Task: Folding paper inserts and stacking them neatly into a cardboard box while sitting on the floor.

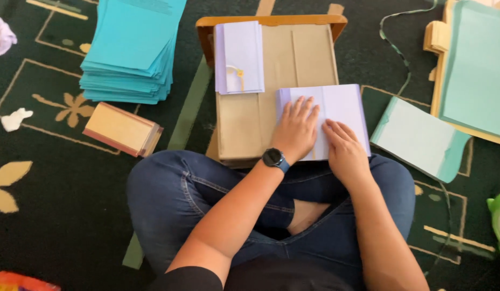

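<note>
lilac sheet | both hands flat | teal stack far left

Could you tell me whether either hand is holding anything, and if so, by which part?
Neither grips anything: the left hand and right hand press flat on the lavender folded paper, at its lower left.

The person wears blue jeans, a black short-sleeved top and a dark round wristwatch on a blue strap.

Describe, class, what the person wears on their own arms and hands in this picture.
Both forearms are bare. The left hand has a dark round wristwatch with a blue strap at its wrist. The right hand wears nothing visible. A black short sleeve shows at the left upper arm.
</note>
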